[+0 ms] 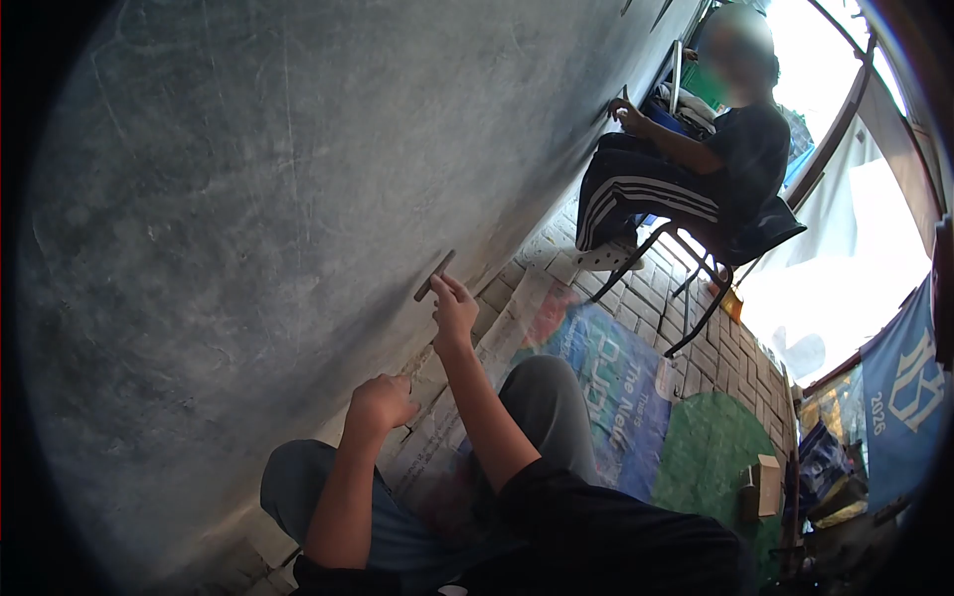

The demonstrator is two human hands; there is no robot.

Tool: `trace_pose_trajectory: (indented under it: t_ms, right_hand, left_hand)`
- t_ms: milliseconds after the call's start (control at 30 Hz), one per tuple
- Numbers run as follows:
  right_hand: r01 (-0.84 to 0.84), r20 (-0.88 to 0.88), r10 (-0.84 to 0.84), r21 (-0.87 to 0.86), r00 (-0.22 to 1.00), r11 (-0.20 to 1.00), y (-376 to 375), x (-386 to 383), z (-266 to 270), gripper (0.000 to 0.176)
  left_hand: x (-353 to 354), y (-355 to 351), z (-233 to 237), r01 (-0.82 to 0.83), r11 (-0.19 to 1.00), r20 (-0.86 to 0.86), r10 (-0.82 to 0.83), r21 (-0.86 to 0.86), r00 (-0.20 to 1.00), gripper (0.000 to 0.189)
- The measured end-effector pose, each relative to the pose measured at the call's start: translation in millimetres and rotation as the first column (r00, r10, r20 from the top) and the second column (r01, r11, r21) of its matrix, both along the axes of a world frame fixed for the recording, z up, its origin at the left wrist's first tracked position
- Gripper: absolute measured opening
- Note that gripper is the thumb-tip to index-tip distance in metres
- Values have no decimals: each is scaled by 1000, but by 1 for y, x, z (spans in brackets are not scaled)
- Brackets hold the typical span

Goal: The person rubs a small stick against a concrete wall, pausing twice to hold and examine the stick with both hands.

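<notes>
My right hand [455,310] pinches a narrow, flat, brown-grey bar [435,277] and holds it against the grey plastered wall [229,199]; whether it is a scraper or a sanding block I cannot make out. Lower down, my left hand [381,401] hovers above my bent knee, close to the foot of the wall. Its fingers are curled inward, and what they hold, if anything, is hidden. Faint scratches and lighter patches mark the wall's surface.
Another person [740,149] sits on a black chair [765,233] farther along, one hand near the wall. A printed banner [626,397] and a green mat [715,447] cover part of the brick floor [636,298]. A small cardboard box [763,487] stands at right.
</notes>
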State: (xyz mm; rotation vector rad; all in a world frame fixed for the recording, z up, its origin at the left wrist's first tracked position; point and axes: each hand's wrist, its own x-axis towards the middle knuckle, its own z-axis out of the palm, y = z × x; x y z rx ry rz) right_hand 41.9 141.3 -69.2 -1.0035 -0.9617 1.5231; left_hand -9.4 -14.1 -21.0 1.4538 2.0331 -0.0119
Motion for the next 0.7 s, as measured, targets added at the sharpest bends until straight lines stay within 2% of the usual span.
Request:
trace_pose_trajectory:
  t_ms: [33, 67, 133, 267, 333, 367, 433, 467, 500, 567, 600, 667, 700]
  right_hand:
    - [24, -13, -24, 72, 1000, 997, -4, -1, 12, 37]
    - [28, -4, -28, 60, 1000, 998, -11, -1, 26, 37]
    - [7, -82, 19, 303, 996, 953, -23, -5, 61, 33]
    - [-82, -33, 97, 312, 995, 946, -46, -6, 96, 32]
    - [-64, 79, 24, 549, 997, 833, -62, -8, 111, 31]
    - [-65, 80, 24, 547, 996, 835, -66, -11, 113, 31]
    - [-56, 205, -179, 793, 962, 607, -73, -22, 114, 32]
    - [-13, 164, -243, 851, 956, 525, -76, -26, 116, 31]
    - [-13, 163, -242, 852, 956, 523, -75, -31, 114, 31]
    - [36, 112, -366, 927, 924, 374, -72, -38, 109, 30]
    - [35, 113, -367, 926, 923, 375, -70, -42, 107, 30]
    - [88, 29, -398, 958, 917, 272, -66, -45, 104, 31]
    - [86, 32, -400, 958, 916, 275, -66, -46, 101, 31]
  left_hand:
    - [0, 0, 1, 1, 1000, 4, -1, -7, 1000, 40]
    - [0, -2, 1, 10, 1000, 8, -10, -10, 1000, 40]
    - [-1, -2, 0, 17, 1000, 7, -17, -5, 1000, 39]
    - [-1, -3, -2, 37, 997, -4, -37, 65, 999, 38]
    - [0, -4, 1, 35, 997, -10, -34, 71, 999, 39]
    - [1, -4, 2, 28, 997, -9, -28, 66, 1000, 39]
    - [1, -5, 1, 24, 998, -8, -23, 60, 1000, 40]
    - [1, -5, -1, 31, 996, -12, -30, 78, 999, 39]
    - [0, -6, -3, 37, 995, -16, -36, 97, 999, 38]
    - [-2, -6, -6, 43, 993, -20, -42, 107, 999, 37]
    - [-2, -6, -7, 51, 992, -24, -49, 117, 999, 36]
    - [0, -5, 0, 41, 994, -31, -38, 102, 999, 33]
    - [1, -6, 5, 30, 996, -43, -26, 86, 999, 31]
